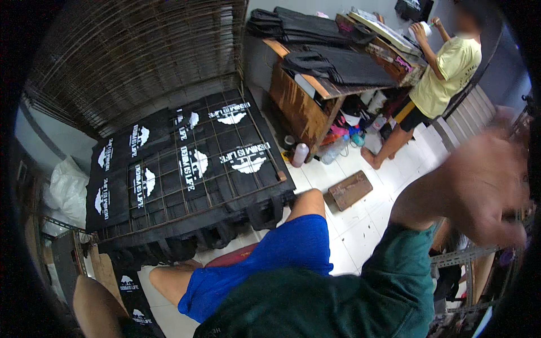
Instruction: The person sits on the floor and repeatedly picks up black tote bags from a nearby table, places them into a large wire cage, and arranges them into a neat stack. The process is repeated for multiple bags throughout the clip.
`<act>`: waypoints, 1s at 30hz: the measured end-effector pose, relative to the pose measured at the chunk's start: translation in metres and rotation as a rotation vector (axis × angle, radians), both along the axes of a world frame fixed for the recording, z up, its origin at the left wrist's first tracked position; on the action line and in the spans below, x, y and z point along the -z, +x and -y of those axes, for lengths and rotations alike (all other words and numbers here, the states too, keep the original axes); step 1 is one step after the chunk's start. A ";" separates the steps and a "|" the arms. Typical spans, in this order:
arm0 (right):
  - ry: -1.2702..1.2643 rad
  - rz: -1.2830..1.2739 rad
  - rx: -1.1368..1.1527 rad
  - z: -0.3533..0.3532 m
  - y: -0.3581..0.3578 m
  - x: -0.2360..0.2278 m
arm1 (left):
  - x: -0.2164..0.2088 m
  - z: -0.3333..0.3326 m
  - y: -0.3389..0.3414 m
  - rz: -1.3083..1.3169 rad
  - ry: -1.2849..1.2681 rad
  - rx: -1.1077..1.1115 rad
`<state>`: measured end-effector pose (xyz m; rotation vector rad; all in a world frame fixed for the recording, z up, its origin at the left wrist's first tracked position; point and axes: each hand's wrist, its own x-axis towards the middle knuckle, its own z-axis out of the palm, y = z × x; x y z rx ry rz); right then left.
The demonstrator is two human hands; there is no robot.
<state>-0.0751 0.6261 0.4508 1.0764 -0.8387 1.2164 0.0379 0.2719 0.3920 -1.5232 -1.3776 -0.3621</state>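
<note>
My right hand (479, 183) is raised close at the right side, its arm in a dark green sleeve. Its fingers are smeared and partly lost at the dark rim, so what they hold, if anything, does not show. At the lower left only part of my bare left arm (97, 307) appears; the hand itself is out of sight. In front of my knees, black fabric bags (115, 194) with white prints lie in a broad layer. A wire rack (217, 200) rests over many of them, and straps hang down along the near edge.
More wire racks (141, 50) stand tilted up behind the bags. A wooden table (298, 107) carries stacks of black bags (344, 65). Beside it a person in a yellow shirt (456, 62) holds a white object. A brown block (350, 190) and a pink bottle (300, 155) stand on the tiles.
</note>
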 end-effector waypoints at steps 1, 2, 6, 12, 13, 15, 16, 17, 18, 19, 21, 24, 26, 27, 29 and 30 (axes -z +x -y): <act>-0.058 0.168 -0.043 0.008 -0.025 0.040 | 0.003 0.002 0.002 0.006 -0.001 -0.028; 0.155 0.413 -0.041 0.014 -0.046 0.090 | 0.009 0.003 0.006 0.020 -0.002 -0.056; 0.983 0.807 0.258 0.005 -0.045 0.258 | 0.043 0.000 0.016 0.115 0.055 -0.136; 1.676 0.828 0.182 -0.064 0.086 0.407 | 0.214 -0.050 0.009 1.054 0.170 -0.380; 1.570 0.872 0.184 -0.068 0.103 0.425 | 0.255 -0.060 0.015 1.235 0.124 -0.418; 1.433 0.872 0.178 -0.061 0.104 0.445 | 0.322 -0.077 0.039 1.616 0.098 -0.463; 1.358 0.882 0.246 -0.060 0.109 0.447 | 0.344 -0.085 0.037 1.800 0.042 -0.397; 1.401 1.033 0.211 -0.063 0.116 0.437 | 0.362 -0.088 0.026 1.909 0.005 -0.353; 1.424 0.962 0.227 -0.060 0.113 0.429 | 0.378 -0.090 0.026 2.034 0.010 -0.334; 1.450 0.885 0.231 -0.059 0.106 0.423 | 0.393 -0.094 0.028 2.164 0.030 -0.310; 1.375 0.804 0.269 -0.050 0.098 0.423 | 0.410 -0.101 0.035 1.932 0.039 -0.505; 1.332 0.863 0.295 -0.046 0.089 0.429 | 0.404 -0.103 0.028 2.104 -0.007 -0.507; 1.318 0.689 0.318 -0.052 0.082 0.439 | 0.411 -0.100 0.019 2.320 0.015 -0.379; 1.290 0.682 0.290 -0.048 0.085 0.437 | 0.428 -0.098 0.014 2.431 0.077 -0.248; 1.267 0.743 0.294 -0.053 0.087 0.442 | 0.444 -0.092 0.009 2.630 0.188 -0.037; 1.273 0.800 0.315 -0.065 0.084 0.460 | 0.444 -0.086 0.008 2.668 0.215 0.033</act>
